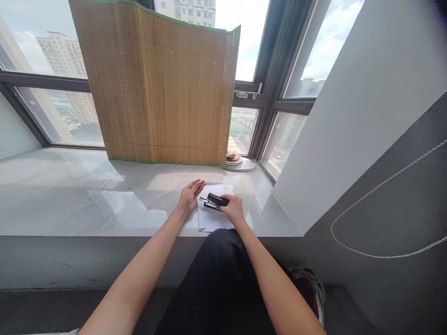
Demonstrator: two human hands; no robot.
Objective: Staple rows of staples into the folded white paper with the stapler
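Clock positions are taken from the black stapler (219, 200). The right hand (233, 209) grips it over white paper (210, 221) on the window sill (70, 216); its metal end points to 9 o'clock. The left hand (190, 194), also at 9 — palm up — holds a small shiny piece (199, 185), too small to identify. Bamboo mat (181, 97): 11 o'clock. Stacked plates (237, 162): 1 o'clock.

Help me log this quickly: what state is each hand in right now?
Left hand: loosely curled at a small greyish item; whether gripped cannot be told.
Right hand: closed on a long black stapler with silver metal parts.
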